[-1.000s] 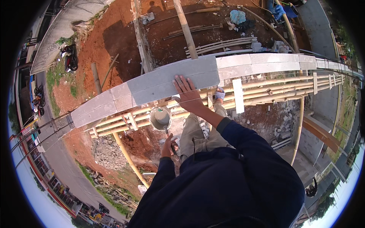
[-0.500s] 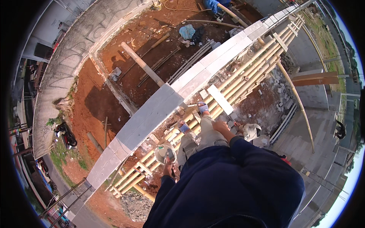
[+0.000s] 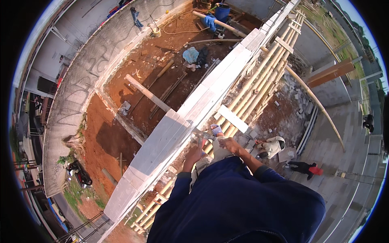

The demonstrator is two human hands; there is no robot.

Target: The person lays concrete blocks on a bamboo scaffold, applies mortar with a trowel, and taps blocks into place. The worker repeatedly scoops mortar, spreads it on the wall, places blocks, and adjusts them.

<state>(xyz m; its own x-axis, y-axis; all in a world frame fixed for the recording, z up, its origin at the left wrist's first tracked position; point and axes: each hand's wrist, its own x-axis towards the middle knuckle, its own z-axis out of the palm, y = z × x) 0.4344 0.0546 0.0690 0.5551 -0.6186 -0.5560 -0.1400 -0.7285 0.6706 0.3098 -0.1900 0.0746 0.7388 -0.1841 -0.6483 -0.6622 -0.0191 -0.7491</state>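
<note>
My left hand [image 3: 193,155] is closed round a small hand tool whose flat grey end [image 3: 201,134], like a trowel blade, reaches up to the near face of the pale block wall [image 3: 162,141]. The wall runs diagonally from lower left to upper right. Close by, my right hand [image 3: 229,145] has its fingers curled in front of my leg; what they hold, if anything, is too small to tell. A striped sandal [image 3: 216,130] on my foot rests on the bamboo poles [image 3: 259,95] beside the wall. A white board [image 3: 234,118] lies across these poles.
Below on the right crouches a person in light clothing [image 3: 272,146]; another with red headwear [image 3: 315,170] is farther right. Beyond the wall lies red soil with a horizontal post [image 3: 148,93] and a blue barrel [image 3: 222,13]. A long curved pole [image 3: 318,101] leans at the right.
My left hand has risen from beside a bucket to the wall, bringing the tool. My right hand has moved forward, off my leg. The bucket is now out of sight; a red-capped person has appeared.
</note>
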